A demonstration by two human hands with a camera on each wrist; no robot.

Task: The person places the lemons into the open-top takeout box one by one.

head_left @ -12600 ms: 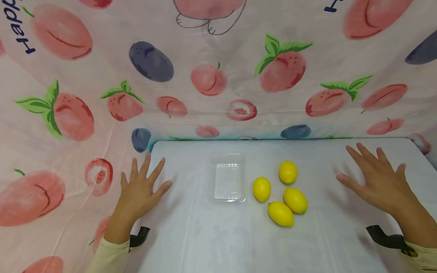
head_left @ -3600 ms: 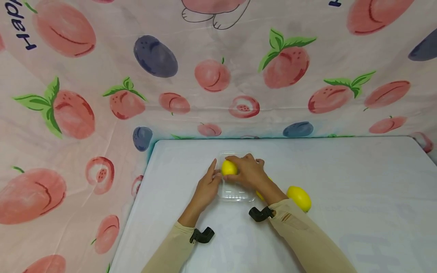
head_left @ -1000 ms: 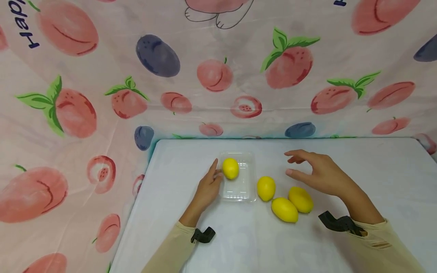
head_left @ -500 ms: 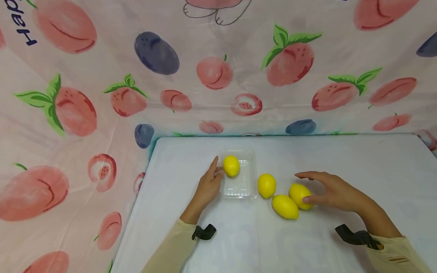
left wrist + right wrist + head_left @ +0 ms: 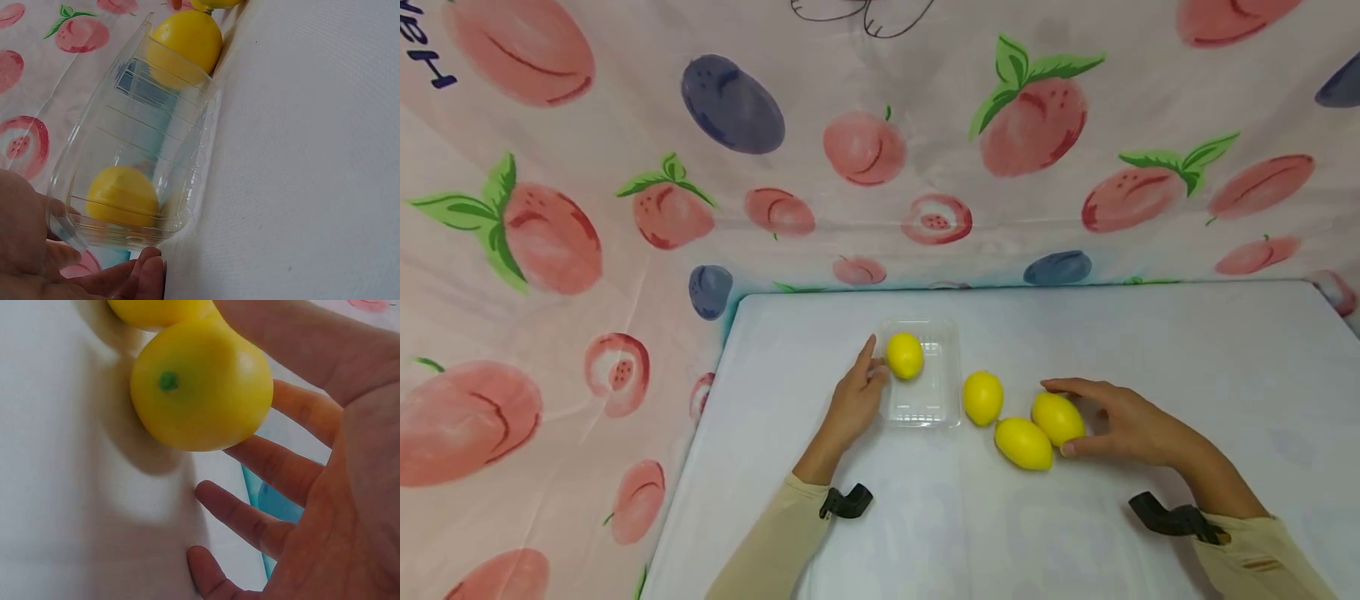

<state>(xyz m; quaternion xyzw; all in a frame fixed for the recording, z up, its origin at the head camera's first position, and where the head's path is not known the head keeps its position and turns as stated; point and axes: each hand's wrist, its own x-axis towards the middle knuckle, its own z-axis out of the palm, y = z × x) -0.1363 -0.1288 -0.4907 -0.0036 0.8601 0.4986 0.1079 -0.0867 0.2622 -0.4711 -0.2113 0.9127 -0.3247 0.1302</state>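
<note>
The clear container (image 5: 936, 392), one lemon (image 5: 905, 356) inside, is touched by the loosely extended left hand (image 5: 854, 397); another lemon (image 5: 1057, 419) is straddled by the wide-spread right hand (image 5: 1133, 423).

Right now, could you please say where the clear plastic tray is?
In the head view, the clear plastic tray sits just right of the left hand, left of three yellow lemons.

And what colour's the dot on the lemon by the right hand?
Green dot; the right wrist view shows it best.
</note>
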